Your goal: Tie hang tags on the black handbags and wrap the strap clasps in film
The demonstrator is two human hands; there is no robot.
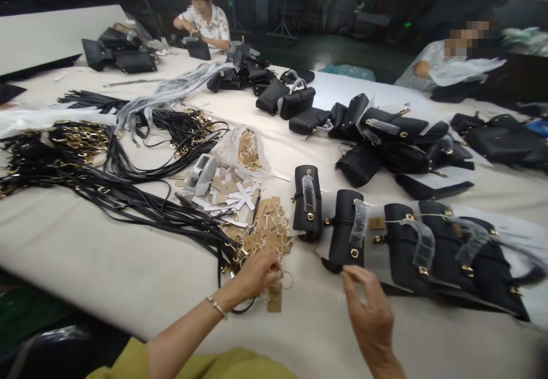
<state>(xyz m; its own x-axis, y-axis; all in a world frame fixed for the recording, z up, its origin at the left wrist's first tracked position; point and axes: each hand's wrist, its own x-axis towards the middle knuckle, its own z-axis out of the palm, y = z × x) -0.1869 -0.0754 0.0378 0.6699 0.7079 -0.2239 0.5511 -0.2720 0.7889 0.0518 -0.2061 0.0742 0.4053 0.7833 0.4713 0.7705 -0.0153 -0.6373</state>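
My left hand (261, 273) is closed, its fingertips pinched over the string of a brown hang tag (274, 300). A loop of that string shows just right of the fingers. Under and beyond this hand lies a heap of brown hang tags (272, 219) with white strings. My right hand (370, 310) is curled, thumb and forefinger tips together at the lower end of a black handbag (342, 225). Whatever may be between them is too small to see. That bag has a film-wrapped handle and gold fittings. Left of it lies another black handbag (305, 202).
Black straps (166, 216) with gold clips spread across the left. A tape dispenser (203, 173) and a plastic bag (240, 148) lie beyond the tags. Tagged handbags (405, 248) line the right; more bags (385, 139) pile behind. Two people (209, 25) work across the table.
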